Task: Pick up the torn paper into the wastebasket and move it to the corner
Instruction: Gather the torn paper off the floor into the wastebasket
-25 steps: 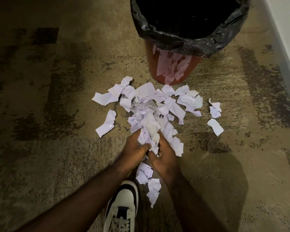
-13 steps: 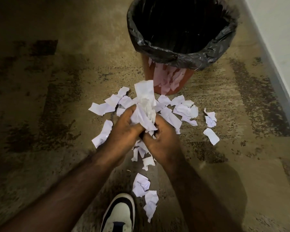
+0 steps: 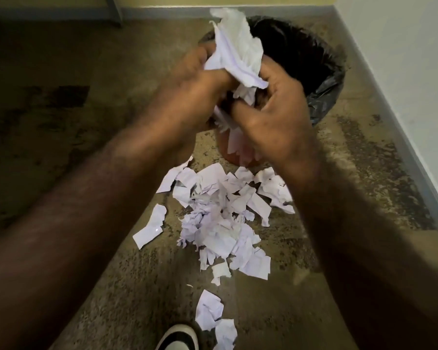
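Note:
A bunch of torn white paper [image 3: 235,54] is clamped between my left hand [image 3: 192,92] and my right hand [image 3: 276,107], held up in front of the wastebasket's near rim. The wastebasket [image 3: 321,79] is red-brown with a black bag liner; my hands hide most of its front. A few scraps hang below my palms. A pile of torn paper [image 3: 220,218] lies on the floor just in front of the basket, with more pieces [image 3: 210,311] trailing toward me.
A white wall with a grey baseboard [image 3: 390,122] runs along the right, meeting a far wall [image 3: 187,1] behind the basket. My shoe [image 3: 180,339] is at the bottom edge. The floor is mottled brown carpet [image 3: 61,97].
Both hands have risen from the floor pile with a bunch of paper and moved forward up to the basket's rim. The view has tilted up, showing the far wall.

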`<state>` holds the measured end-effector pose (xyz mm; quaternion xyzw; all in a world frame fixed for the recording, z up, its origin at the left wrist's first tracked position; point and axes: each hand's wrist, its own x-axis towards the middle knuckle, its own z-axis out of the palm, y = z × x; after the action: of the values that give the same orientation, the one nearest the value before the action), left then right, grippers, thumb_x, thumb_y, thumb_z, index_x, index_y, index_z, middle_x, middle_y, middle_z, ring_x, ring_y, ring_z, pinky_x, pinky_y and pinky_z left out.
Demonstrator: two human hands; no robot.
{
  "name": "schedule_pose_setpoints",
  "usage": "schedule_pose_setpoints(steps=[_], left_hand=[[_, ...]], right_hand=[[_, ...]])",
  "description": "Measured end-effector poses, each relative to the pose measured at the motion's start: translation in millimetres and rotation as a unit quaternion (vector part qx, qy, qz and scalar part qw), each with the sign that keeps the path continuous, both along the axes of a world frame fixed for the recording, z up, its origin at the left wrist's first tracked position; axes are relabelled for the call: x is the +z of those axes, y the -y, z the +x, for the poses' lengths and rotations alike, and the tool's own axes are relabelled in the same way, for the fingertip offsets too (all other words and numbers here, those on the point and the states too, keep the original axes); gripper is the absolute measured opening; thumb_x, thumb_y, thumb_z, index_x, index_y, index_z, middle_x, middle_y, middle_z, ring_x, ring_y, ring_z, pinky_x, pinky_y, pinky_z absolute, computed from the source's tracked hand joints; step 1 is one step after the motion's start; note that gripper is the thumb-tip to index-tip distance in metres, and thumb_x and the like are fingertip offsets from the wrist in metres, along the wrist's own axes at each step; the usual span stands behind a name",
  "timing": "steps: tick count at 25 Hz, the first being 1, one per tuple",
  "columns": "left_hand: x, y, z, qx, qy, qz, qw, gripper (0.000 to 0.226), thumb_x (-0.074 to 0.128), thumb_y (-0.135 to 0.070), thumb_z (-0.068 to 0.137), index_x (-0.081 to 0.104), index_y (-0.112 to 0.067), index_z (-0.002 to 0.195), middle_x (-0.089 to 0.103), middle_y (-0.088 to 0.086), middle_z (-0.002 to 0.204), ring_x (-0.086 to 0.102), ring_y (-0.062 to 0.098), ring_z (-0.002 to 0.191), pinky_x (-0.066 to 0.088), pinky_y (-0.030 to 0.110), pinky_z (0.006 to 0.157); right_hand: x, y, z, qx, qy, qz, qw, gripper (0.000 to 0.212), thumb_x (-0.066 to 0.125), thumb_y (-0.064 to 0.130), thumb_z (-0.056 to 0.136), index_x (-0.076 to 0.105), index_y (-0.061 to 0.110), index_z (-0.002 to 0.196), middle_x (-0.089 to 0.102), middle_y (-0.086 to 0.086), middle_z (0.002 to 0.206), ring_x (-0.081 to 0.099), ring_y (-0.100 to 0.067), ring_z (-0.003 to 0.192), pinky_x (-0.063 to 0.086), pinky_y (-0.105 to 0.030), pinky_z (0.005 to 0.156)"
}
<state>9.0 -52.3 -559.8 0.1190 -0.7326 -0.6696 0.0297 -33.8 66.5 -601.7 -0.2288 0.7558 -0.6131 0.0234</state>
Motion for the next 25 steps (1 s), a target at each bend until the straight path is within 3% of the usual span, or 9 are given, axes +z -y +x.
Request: schedule_pose_setpoints(steps=[5, 12, 14, 16, 18, 20, 22, 25], left_hand=[[11, -6, -50, -0.018, 0.028, -0.002, 0.999, 0.023, 0.055, -0.022, 0.09, 0.063, -0.019, 0.111, 0.071, 0.006, 0.107, 0.067, 0.027, 0.098, 0.058, 0.045, 0.086], [-5, -14, -99, -0.007, 0.1, 0.083, 0.991, 0.023, 0.052, -0.023, 0.09, 0.069, -0.01, 0.098, 0.075, 0.012, 0.099, 0.072, 0.03, 0.091, 0.055, 0.05, 0.088], [-10, -13, -105, 0.007, 0.119, 0.106, 0.987, 0.022, 0.052, -0.023, 0.089, 0.069, -0.009, 0.095, 0.074, 0.012, 0.093, 0.07, 0.03, 0.084, 0.056, 0.046, 0.089], [-13, -13, -107, 0.019, 0.135, 0.13, 0.982, 0.021, 0.052, -0.021, 0.089, 0.066, -0.007, 0.095, 0.07, 0.014, 0.084, 0.069, 0.03, 0.077, 0.058, 0.039, 0.079], [-14, -13, -107, 0.028, 0.14, 0.15, 0.978, 0.018, 0.053, -0.02, 0.089, 0.062, -0.004, 0.091, 0.068, 0.016, 0.071, 0.071, 0.034, 0.07, 0.058, 0.04, 0.076], [-14, -13, -104, 0.053, 0.143, 0.143, 0.978, 0.015, 0.052, -0.02, 0.091, 0.051, -0.011, 0.079, 0.058, 0.013, 0.072, 0.06, 0.03, 0.065, 0.053, 0.036, 0.073], [-18, -11, -104, 0.069, 0.133, 0.156, 0.976, 0.011, 0.054, -0.021, 0.091, 0.048, -0.013, 0.087, 0.046, 0.005, 0.087, 0.048, 0.025, 0.079, 0.05, 0.04, 0.079], [-25, -5, -103, 0.085, 0.096, 0.157, 0.979, 0.019, 0.06, -0.023, 0.087, 0.048, -0.018, 0.101, 0.046, 0.002, 0.096, 0.046, 0.025, 0.099, 0.05, 0.042, 0.087]], right_hand=[[13, -4, -46, -0.059, -0.066, 0.054, 0.995, 0.056, 0.072, 0.032, 0.084, 0.062, 0.008, 0.134, 0.072, 0.001, 0.122, 0.067, -0.01, 0.114, 0.056, -0.032, 0.098], [2, -12, -88, -0.089, -0.025, 0.104, 0.99, 0.049, 0.071, 0.036, 0.077, 0.07, 0.013, 0.12, 0.076, 0.004, 0.107, 0.072, -0.009, 0.1, 0.058, -0.036, 0.092], [-3, -14, -96, -0.092, -0.017, 0.13, 0.987, 0.048, 0.07, 0.037, 0.078, 0.071, 0.013, 0.12, 0.076, 0.004, 0.107, 0.071, -0.01, 0.099, 0.058, -0.034, 0.09], [-8, -14, -101, -0.098, -0.001, 0.142, 0.985, 0.046, 0.071, 0.037, 0.08, 0.071, 0.014, 0.119, 0.076, 0.003, 0.107, 0.071, -0.01, 0.098, 0.058, -0.032, 0.088], [-11, -13, -104, -0.109, 0.018, 0.147, 0.983, 0.045, 0.073, 0.034, 0.084, 0.069, 0.014, 0.125, 0.075, 0.0, 0.113, 0.07, -0.012, 0.103, 0.058, -0.032, 0.091], [-12, -12, -104, -0.114, 0.023, 0.181, 0.977, 0.057, 0.072, 0.033, 0.09, 0.058, 0.013, 0.141, 0.065, -0.006, 0.136, 0.061, -0.015, 0.124, 0.051, -0.033, 0.106], [-11, -14, -102, -0.122, 0.026, 0.205, 0.971, 0.065, 0.07, 0.034, 0.092, 0.047, 0.013, 0.149, 0.053, -0.006, 0.149, 0.05, -0.014, 0.136, 0.044, -0.03, 0.111], [-11, -20, -97, -0.126, 0.02, 0.197, 0.972, 0.063, 0.068, 0.035, 0.093, 0.046, 0.016, 0.149, 0.052, -0.004, 0.15, 0.049, -0.013, 0.137, 0.045, -0.028, 0.11]])
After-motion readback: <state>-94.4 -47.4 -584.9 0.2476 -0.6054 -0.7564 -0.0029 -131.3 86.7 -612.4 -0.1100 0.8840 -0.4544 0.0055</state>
